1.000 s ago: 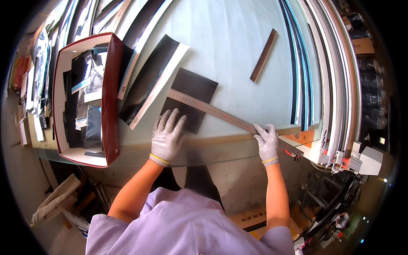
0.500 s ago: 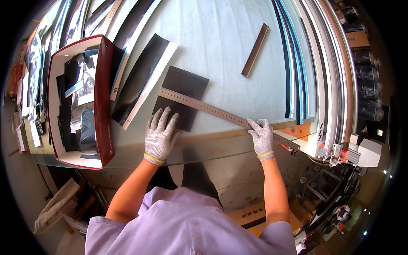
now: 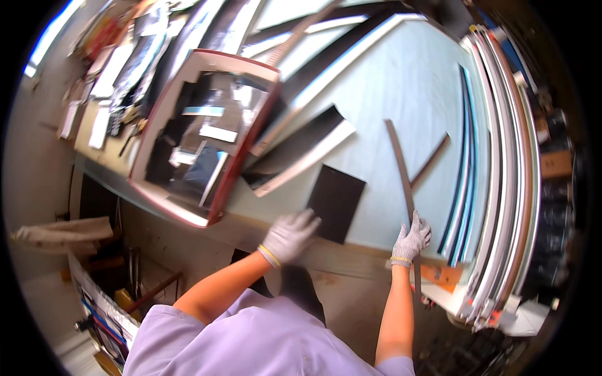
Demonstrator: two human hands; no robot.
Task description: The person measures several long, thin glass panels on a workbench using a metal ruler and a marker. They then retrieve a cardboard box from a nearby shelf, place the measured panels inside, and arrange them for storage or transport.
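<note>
My left hand [image 3: 290,237], in a grey knit glove and blurred, is over the table's front edge, to the left of a black rectangular sheet [image 3: 337,203]. Its fingers look stretched out, with nothing seen in them. My right hand [image 3: 412,239], gloved the same way, grips a long metal ruler [image 3: 401,163]. The ruler points away from me and sticks out below the hand past the table edge. A short brown strip [image 3: 431,163] lies beside the ruler's far half, and they seem to cross or touch. The black sheet lies flat near the front edge, apart from the ruler.
A red-rimmed box [image 3: 216,194] of film scraps stands left on the glass table [image 3: 382,81]. Black strips with white edges [image 3: 307,150] lie beyond it, with another ruler [image 3: 301,34]. Blue-black strips [image 3: 456,169] and long rails [image 3: 511,169] run along the right.
My left hand has come off the black sheet toward the left. My right hand has swung the ruler off the sheet, so it now points away from me. The whole view has turned.
</note>
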